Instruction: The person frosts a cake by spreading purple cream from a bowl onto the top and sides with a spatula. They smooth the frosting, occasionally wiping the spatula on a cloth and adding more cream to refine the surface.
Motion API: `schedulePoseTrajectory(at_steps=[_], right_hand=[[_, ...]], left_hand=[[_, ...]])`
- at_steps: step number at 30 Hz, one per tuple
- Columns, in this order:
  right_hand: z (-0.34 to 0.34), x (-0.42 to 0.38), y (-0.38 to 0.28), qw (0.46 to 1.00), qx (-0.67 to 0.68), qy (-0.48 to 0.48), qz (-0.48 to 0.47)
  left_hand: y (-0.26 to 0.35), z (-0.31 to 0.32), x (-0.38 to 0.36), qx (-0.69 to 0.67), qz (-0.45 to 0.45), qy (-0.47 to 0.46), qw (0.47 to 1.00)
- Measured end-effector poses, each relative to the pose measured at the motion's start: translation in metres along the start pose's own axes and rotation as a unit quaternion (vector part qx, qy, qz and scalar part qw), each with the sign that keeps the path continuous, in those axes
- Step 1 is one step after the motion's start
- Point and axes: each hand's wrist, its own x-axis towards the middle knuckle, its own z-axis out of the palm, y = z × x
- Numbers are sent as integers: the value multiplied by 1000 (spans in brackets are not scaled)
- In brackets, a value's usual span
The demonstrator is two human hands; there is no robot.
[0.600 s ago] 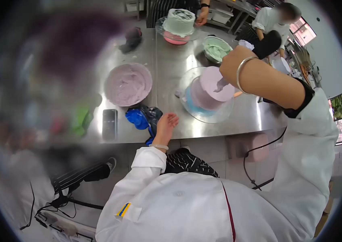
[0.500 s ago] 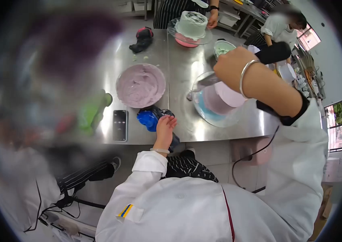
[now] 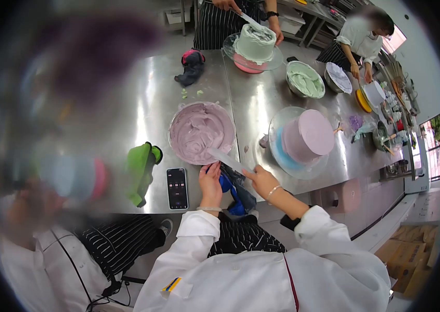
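Note:
A mixing bowl (image 3: pixel 172 143) of whipped pinkish-purple cream (image 3: pixel 199 130) stands on the steel table in front of me. At its near rim, my left hand (image 3: pixel 210 186) has its fingers against the outside, holding the bowl. My right hand (image 3: pixel 262 183) grips an icing spatula (image 3: pixel 228 158), its pale blade slanting over the near rim and its tip at the cream. To the right stands a smooth cake (image 3: pixel 308 136) in the same colour, on a clear turntable (image 3: pixel 305 170) with a blue base. Neither hand touches the cake.
Near the front edge lie a phone (image 3: pixel 177 190), a green glove-like item (image 3: pixel 141 171) and a dark-and-blue cloth bundle (image 3: pixel 238 195). Across the table a co-worker works on a pale green cake (image 3: pixel 255 46). Bowls of green (image 3: pixel 304 79) and lilac cream (image 3: pixel 338 78) stand behind my cake.
My right hand has come down from above the cake to the bowl with the spatula. My left hand has moved to the bowl's rim. The view has shifted.

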Motion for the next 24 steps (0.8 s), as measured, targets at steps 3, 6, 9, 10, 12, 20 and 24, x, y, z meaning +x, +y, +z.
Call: schedulePoseTrajectory(at_steps=[3, 6, 9, 10, 12, 20, 24], right_hand=[[-24, -39, 22, 1000, -23, -10, 10], [-27, -46, 20, 1000, 7, 19, 14], [23, -13, 1, 984, 95, 149, -27], [42, -3, -7, 986, 84, 145, -12], [62, -19, 10, 987, 65, 147, 16], [121, -82, 12, 954, 205, 217, 23], [132, -53, -4, 980, 125, 82, 128]], left_hand=[[6, 7, -2, -15, -12, -4, 1000], [6, 5, -2, 12, -20, -17, 1000], [5, 0, 4, 110, -25, 6, 994], [4, -7, 6, 101, -11, -6, 995], [5, -15, 13, 142, -35, 10, 989], [-18, -28, 6, 583, 151, 8, 799], [-23, -23, -10, 746, 229, -35, 624]])
